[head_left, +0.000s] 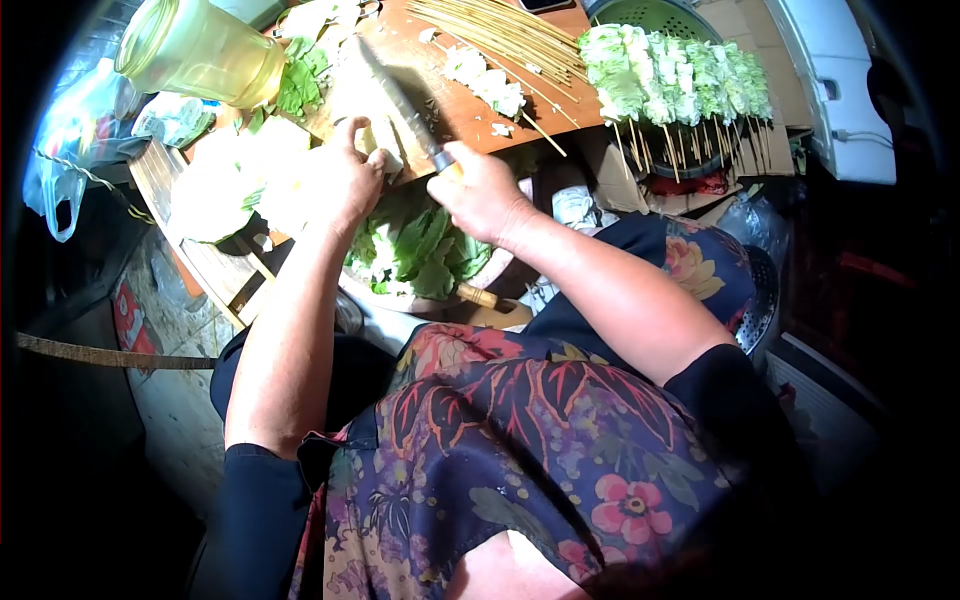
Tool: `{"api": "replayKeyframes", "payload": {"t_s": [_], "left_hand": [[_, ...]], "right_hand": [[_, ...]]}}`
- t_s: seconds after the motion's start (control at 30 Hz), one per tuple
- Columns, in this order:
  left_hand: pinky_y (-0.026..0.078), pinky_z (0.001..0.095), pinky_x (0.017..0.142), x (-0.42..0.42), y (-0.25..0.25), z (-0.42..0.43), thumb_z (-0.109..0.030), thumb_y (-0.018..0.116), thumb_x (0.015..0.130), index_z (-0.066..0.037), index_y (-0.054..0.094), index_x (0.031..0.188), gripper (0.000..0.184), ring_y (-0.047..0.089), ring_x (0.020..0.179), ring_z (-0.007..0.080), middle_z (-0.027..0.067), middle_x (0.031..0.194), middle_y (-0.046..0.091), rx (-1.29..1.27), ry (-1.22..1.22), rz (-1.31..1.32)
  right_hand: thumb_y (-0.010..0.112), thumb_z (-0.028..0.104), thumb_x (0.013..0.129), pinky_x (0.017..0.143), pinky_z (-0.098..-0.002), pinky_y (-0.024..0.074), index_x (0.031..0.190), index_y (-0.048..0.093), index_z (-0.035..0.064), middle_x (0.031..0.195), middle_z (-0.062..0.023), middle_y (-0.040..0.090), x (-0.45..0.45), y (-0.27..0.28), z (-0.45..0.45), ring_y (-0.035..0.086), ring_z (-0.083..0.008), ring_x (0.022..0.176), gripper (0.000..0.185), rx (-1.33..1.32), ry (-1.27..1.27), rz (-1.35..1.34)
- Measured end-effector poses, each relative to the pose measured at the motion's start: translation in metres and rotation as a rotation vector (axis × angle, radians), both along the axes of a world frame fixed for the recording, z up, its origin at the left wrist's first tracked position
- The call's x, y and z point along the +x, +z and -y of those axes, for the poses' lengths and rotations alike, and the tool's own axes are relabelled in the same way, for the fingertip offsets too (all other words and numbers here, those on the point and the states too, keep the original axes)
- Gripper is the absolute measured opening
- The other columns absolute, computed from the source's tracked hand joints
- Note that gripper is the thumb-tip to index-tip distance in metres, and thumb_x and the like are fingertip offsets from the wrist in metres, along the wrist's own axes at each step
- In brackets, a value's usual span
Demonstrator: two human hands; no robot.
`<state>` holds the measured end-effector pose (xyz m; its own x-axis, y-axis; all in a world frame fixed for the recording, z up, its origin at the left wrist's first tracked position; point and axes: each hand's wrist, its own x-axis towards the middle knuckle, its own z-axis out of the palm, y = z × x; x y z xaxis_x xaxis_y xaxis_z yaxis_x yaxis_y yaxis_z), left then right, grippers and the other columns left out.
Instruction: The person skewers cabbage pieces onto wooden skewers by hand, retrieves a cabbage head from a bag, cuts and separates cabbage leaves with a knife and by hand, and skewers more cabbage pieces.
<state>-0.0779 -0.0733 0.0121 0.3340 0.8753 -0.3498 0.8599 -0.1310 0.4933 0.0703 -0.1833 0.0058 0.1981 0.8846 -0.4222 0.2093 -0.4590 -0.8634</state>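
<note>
One knife, one glass jar and two bare hands share a brightly lit wooden board, along with one skewer threaded with pale leaf pieces and a fan of bare bamboo skewers too overlapped to count. To the right, a close-packed row of loaded cabbage skewers (also beyond an exact tally) lies across one green colander, their bare ends pointing toward the person.

The right hand is closed around the knife's handle, the blade angled up and left over the board. The left hand is partly closed, fingers curled beside a pale vegetable piece; glare leaves it impossible to tell whether they grip it. Both forearms reach forward and converge at the board's near edge, the left rising steeply, the right slanting in from the side. Below the hands stands one basin of green leaves; cut cabbage lies at the left, washed out by light.
</note>
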Motion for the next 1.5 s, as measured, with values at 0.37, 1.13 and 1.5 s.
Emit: {"api": "replayKeyframes", "payload": {"t_s": [0.37, 1.13, 1.5], "left_hand": [[0.049, 0.0339, 0.075, 0.007, -0.004, -0.015, -0.017, 0.056, 0.088, -0.011, 0.059, 0.112, 0.025, 0.065, 0.082, 0.0212, 0.0105, 0.089, 0.068, -0.012, 0.025, 0.020], [0.050, 0.0387, 0.075, 0.011, 0.001, -0.019, -0.010, 0.053, 0.087, -0.010, 0.057, 0.119, 0.032, 0.064, 0.080, 0.0288, 0.0156, 0.089, 0.065, -0.009, -0.019, -0.034], [0.048, 0.0289, 0.068, -0.001, -0.009, -0.019, -0.022, 0.062, 0.088, -0.005, 0.062, 0.094, 0.018, 0.061, 0.071, 0.0137, 0.0065, 0.077, 0.067, -0.060, 0.135, 0.084]], "right_hand": [[0.061, 0.026, 0.079, 0.080, -0.0378, 0.0483, 0.119, 0.053, -0.0030, 0.091, -0.0236, 0.064, 0.017, 0.057, 0.018, 0.063, -0.0351, 0.087, 0.049, 0.010, 0.115, 0.231], [0.056, 0.022, 0.082, 0.077, -0.0415, 0.0491, 0.114, 0.053, 0.0006, 0.091, -0.0238, 0.064, 0.025, 0.056, 0.002, 0.063, -0.0380, 0.085, 0.039, -0.152, 0.327, 0.298], [0.060, 0.027, 0.078, 0.076, -0.0371, 0.0490, 0.117, 0.056, 0.0013, 0.087, -0.0206, 0.064, 0.024, 0.034, 0.007, 0.064, -0.0314, 0.082, 0.046, -0.053, 0.151, 0.215]]}}
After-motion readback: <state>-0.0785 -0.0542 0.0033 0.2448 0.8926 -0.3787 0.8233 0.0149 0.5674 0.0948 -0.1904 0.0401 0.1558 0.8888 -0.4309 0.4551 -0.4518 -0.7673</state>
